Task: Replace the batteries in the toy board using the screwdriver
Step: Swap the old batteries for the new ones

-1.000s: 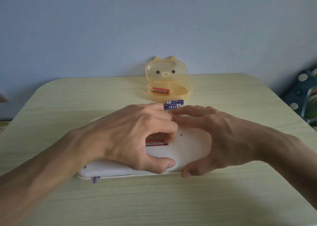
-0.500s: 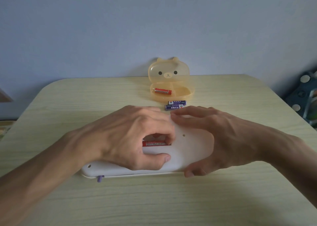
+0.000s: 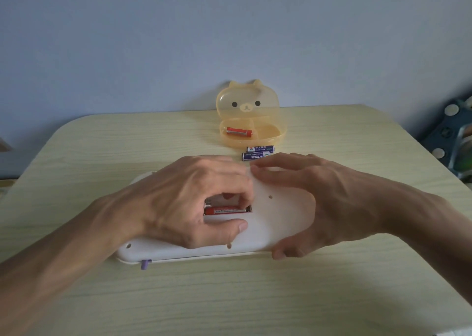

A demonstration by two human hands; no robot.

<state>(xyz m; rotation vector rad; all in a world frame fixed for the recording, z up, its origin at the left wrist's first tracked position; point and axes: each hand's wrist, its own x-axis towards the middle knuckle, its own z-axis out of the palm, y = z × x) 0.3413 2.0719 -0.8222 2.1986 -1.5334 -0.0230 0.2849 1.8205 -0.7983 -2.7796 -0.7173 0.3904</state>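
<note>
The white toy board [image 3: 281, 223] lies back side up on the table, its battery compartment uncovered. One red battery [image 3: 224, 210] sits in the compartment. My left hand [image 3: 184, 197] arches over the opening, its fingers curled down onto the battery's right end and its thumb resting on the board. My right hand [image 3: 327, 195] steadies the board's right end, with straight fingers on top and the thumb against the near edge. No screwdriver or compartment cover is in view.
An open yellow bear-shaped case [image 3: 270, 134] stands behind the board and holds another red battery [image 3: 238, 132]. Two blue batteries [image 3: 259, 148] lie between case and board. A purple switch [image 3: 145, 263] sticks out of the board's near edge. Dark clutter [image 3: 449, 131] sits beyond the table's right side.
My left fingers have shifted slightly, so more of the red battery and the compartment shows. My right hand and the board stay in place.
</note>
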